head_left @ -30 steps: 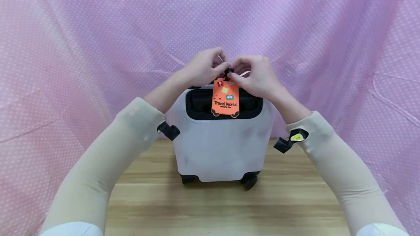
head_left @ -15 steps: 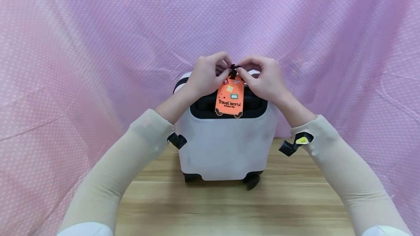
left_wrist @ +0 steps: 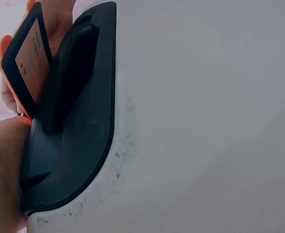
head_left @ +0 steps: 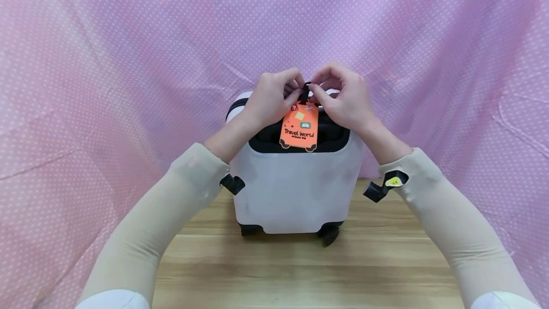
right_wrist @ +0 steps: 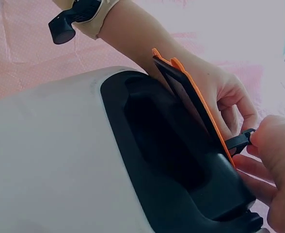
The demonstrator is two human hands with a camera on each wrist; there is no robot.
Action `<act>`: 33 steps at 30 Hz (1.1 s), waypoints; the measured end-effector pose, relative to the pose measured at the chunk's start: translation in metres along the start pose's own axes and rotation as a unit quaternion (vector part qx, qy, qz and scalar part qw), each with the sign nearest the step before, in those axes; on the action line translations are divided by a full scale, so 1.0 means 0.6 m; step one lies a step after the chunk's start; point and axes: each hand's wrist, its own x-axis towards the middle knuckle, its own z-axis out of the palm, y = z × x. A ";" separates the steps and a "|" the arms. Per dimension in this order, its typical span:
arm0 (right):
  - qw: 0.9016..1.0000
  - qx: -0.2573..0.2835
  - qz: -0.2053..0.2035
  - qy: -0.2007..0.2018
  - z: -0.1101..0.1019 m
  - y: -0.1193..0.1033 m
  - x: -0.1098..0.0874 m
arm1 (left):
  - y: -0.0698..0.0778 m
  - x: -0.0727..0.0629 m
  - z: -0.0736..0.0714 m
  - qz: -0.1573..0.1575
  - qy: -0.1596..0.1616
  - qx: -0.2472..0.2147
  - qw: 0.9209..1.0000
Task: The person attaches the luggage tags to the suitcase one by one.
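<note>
Left hand [head_left: 274, 99] and right hand [head_left: 346, 99], fingers curled, pinch the strap [head_left: 305, 94]. Tag [head_left: 299, 126] hangs below, before the upper front of the suitcase [head_left: 296, 190]. Judged light, stiffish; strap pliant, best held by its 2 ends.

The suitcase [head_left: 296, 190] stands on the table [head_left: 300, 271], cloth [head_left: 274, 23] behind it. Before its handle [right_wrist: 220, 182], a tag [head_left: 299, 119] hangs between left hand [head_left: 269, 98] and right hand [head_left: 348, 100].
</note>
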 end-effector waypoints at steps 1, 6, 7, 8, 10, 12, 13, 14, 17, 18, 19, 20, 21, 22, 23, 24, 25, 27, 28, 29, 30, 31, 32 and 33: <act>1.000 -0.002 -0.001 0.000 -0.001 -0.001 0.000 | 0.001 0.000 0.001 0.000 0.000 -0.001 1.000; 1.000 -0.008 -0.001 0.000 -0.003 -0.006 -0.001 | 0.003 -0.001 0.003 0.006 0.000 0.001 1.000; 1.000 -0.009 0.002 0.001 -0.003 -0.007 -0.001 | 0.003 -0.001 0.003 0.008 -0.001 -0.003 1.000; 1.000 -0.011 0.005 0.001 -0.004 -0.009 -0.001 | 0.003 -0.002 0.002 0.010 -0.003 -0.009 1.000; 1.000 -0.018 0.014 0.004 -0.004 -0.012 0.000 | 0.001 -0.003 0.001 0.008 -0.008 -0.034 0.999; 0.999 -0.031 0.025 0.006 -0.003 -0.015 0.001 | -0.001 -0.005 -0.002 0.003 -0.011 -0.071 0.997; 0.999 -0.038 0.030 0.006 -0.003 -0.017 0.002 | -0.001 -0.005 -0.003 -0.002 -0.012 -0.091 0.996; 0.998 -0.048 0.035 0.006 -0.003 -0.018 0.001 | -0.002 -0.006 -0.004 -0.007 -0.012 -0.109 0.994; 0.996 -0.081 0.030 -0.001 -0.002 -0.022 -0.001 | -0.003 -0.007 -0.006 -0.024 -0.005 -0.146 0.989; 0.996 -0.092 0.023 -0.003 -0.002 -0.022 -0.002 | -0.003 -0.007 -0.006 -0.028 -0.004 -0.151 0.988; 0.995 -0.101 0.011 -0.003 -0.002 -0.021 -0.004 | -0.003 -0.006 -0.006 -0.033 -0.003 -0.156 0.987; 0.994 -0.112 -0.004 -0.004 -0.002 -0.020 -0.005 | -0.003 -0.006 -0.006 -0.037 -0.003 -0.157 0.987; 0.992 -0.125 -0.025 -0.004 -0.002 -0.018 -0.007 | -0.003 -0.006 -0.006 -0.042 -0.003 -0.160 0.986; 0.989 -0.139 -0.048 -0.003 -0.002 -0.017 -0.008 | -0.004 -0.006 -0.006 -0.045 -0.002 -0.162 0.986; 0.986 -0.151 -0.074 0.000 -0.003 -0.015 -0.009 | -0.004 -0.005 -0.006 -0.047 -0.001 -0.164 0.985; 0.981 -0.164 -0.100 0.004 -0.003 -0.013 -0.010 | -0.004 -0.005 -0.006 -0.050 0.000 -0.168 0.985; 0.976 -0.178 -0.128 0.007 -0.004 -0.010 -0.010 | -0.004 -0.005 -0.006 -0.051 0.003 -0.170 0.984; 0.964 -0.200 -0.176 0.014 -0.005 -0.006 -0.010 | -0.005 -0.005 -0.006 -0.054 0.007 -0.174 0.983; 0.959 -0.207 -0.195 0.015 -0.006 -0.004 -0.010 | -0.005 -0.005 -0.006 -0.055 0.009 -0.174 0.983; 0.955 -0.212 -0.207 0.015 -0.006 -0.002 -0.008 | -0.005 -0.005 -0.006 -0.056 0.009 -0.175 0.983; 0.953 -0.216 -0.215 0.012 -0.007 -0.001 -0.006 | -0.006 -0.004 -0.006 -0.057 0.009 -0.174 0.983; 0.952 -0.218 -0.217 0.006 -0.007 0.000 -0.004 | -0.006 -0.004 -0.006 -0.058 0.009 -0.173 0.983; 0.952 -0.218 -0.214 -0.001 -0.007 0.001 -0.002 | -0.007 -0.004 -0.007 -0.059 0.008 -0.174 0.983; 0.953 -0.219 -0.209 -0.011 -0.007 0.001 0.001 | -0.007 -0.004 -0.007 -0.061 0.007 -0.176 0.982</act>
